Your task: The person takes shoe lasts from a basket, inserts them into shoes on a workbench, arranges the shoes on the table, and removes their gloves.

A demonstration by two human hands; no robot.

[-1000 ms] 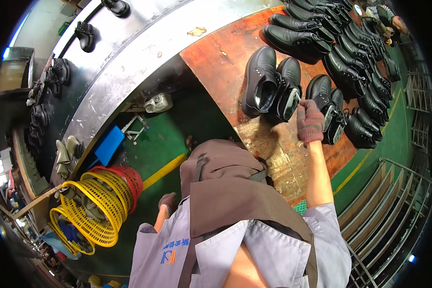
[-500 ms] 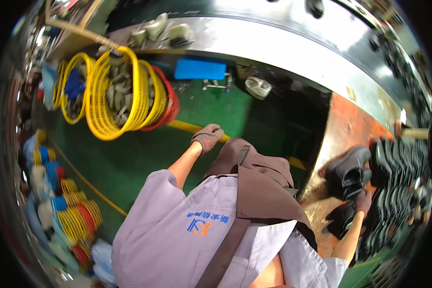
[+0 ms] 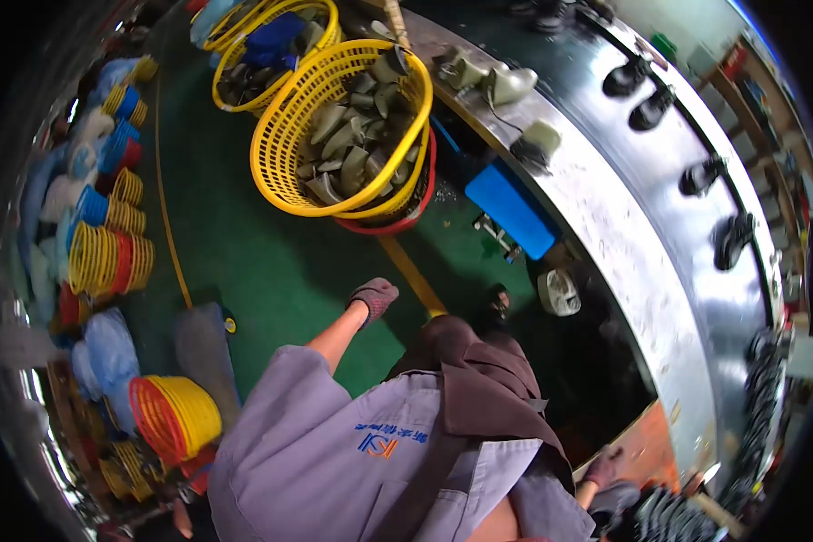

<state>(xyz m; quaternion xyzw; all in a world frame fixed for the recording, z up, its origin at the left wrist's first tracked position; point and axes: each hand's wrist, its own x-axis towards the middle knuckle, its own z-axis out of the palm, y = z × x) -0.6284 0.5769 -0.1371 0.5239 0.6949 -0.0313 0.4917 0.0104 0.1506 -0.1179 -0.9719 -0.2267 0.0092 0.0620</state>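
Note:
My left hand, in a dark reddish knit glove, hangs over the green floor. Its fingers are curled into a fist with nothing visible in it. Low on the right, my right hand, gloved as well, is over the edge of an orange-brown board. Its fingers look stretched out and apart, without anything in them. Just beneath it is a dark shoe, partly hidden by my arm. A row of black shoes stands beside that.
Ahead, a yellow basket holds grey-green shoe lasts, stacked over a red one. A metal bench curves along the right, with several lasts on its edge and a conveyor of black shoes. A blue stool stands below. Stacked baskets line the left.
My view has turned left, bringing the baskets nearer the middle. My right hand has come off the black shoe it was touching. My left hand remains curled at my side.

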